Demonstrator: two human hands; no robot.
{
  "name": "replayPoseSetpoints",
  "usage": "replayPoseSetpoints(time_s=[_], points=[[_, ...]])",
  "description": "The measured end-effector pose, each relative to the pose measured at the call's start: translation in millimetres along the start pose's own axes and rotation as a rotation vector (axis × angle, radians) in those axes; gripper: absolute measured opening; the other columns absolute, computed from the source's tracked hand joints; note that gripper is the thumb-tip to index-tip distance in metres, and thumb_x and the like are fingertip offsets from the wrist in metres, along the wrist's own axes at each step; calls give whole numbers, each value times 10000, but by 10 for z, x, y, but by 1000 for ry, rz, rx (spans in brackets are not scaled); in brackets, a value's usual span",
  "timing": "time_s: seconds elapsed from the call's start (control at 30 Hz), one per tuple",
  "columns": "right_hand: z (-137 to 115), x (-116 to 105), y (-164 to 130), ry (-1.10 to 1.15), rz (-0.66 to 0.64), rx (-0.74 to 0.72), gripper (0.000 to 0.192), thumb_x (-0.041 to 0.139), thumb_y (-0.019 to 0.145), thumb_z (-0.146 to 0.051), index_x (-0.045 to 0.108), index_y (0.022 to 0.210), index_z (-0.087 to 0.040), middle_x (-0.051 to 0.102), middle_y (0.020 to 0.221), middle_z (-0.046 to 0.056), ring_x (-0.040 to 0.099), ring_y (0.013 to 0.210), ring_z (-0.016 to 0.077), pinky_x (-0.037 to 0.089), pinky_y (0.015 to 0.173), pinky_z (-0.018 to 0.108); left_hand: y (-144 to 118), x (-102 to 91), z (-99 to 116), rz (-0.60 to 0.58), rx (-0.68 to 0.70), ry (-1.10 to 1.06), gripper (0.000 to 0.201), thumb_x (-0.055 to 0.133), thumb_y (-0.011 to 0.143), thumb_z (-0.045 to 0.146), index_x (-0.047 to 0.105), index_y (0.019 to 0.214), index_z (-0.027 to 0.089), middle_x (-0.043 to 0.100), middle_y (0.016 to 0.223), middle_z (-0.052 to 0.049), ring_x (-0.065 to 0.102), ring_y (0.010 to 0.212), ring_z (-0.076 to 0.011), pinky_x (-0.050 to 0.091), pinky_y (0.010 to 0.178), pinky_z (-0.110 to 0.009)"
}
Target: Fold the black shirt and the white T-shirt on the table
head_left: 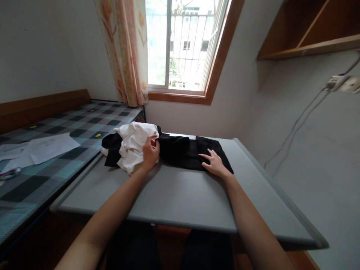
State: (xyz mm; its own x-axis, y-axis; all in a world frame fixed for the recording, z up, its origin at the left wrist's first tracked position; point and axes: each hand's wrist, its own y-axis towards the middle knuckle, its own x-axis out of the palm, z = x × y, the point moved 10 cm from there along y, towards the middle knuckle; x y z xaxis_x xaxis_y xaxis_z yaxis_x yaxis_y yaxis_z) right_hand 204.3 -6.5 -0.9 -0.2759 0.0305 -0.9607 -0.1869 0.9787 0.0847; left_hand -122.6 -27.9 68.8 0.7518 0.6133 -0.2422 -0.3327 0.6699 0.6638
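A folded black garment (pixel 180 153) lies across the table, its kind not clear from here. My left hand (pixel 151 152) is closed on the left end of it, fingers curled at the cloth's edge. On the garment's right part, my right hand (pixel 214 162) rests flat with its fingers spread. Just left of my left hand is a crumpled white garment (pixel 133 144). More black cloth (pixel 113 157) sticks out at the left of that white heap.
The grey table (pixel 185 198) has a raised edge along its right side. To the left stands a bed with a checked cover (pixel 112 116), and paper sheets (pixel 45 150) lie on it. A curtain (pixel 126 52) hangs beside the window (pixel 187 48). Cables run down the right wall.
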Motion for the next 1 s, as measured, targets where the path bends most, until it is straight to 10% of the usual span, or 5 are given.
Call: replayPoseSetpoints(time_s=[0.17,0.4,0.53,0.67,1.0], points=[[21,4,12,6,21,-4,498,604,848,-320,613,1344,-279,320,1578,106,206,1473,349,219,1162,497,65,-331,43,160,18,208,518,507,761,22,560,1245,199,515,1179,-117,539,1105,-251,467,981,-409],[13,-6,8,5,60,-16,488,613,845,-336,621,1330,-287,354,1557,97,232,1463,337,238,1152,501,-480,649,294,-694,419,342,528,583,684,46,687,1139,291,527,1330,-73,486,1255,-283,384,1055,-455],[11,-11,8,4,60,-12,482,617,848,-361,626,1324,-281,359,1553,106,240,1460,339,243,1149,501,-575,788,198,-765,370,376,340,639,735,169,702,1060,251,626,1187,-83,602,1066,-254,460,908,-387],[9,-30,-2,-7,60,3,482,618,842,-371,631,1312,-265,379,1542,116,262,1452,334,262,1141,500,-428,680,184,-657,269,368,241,631,814,278,662,1052,251,679,1005,-64,655,913,-235,488,810,-344],[-39,-145,-38,-47,141,56,485,581,813,-327,630,1283,-223,482,1465,134,397,1352,334,396,1027,507,151,-513,-60,276,-67,221,440,498,868,156,459,1302,211,556,1274,-132,530,1221,-257,418,1059,-440]])
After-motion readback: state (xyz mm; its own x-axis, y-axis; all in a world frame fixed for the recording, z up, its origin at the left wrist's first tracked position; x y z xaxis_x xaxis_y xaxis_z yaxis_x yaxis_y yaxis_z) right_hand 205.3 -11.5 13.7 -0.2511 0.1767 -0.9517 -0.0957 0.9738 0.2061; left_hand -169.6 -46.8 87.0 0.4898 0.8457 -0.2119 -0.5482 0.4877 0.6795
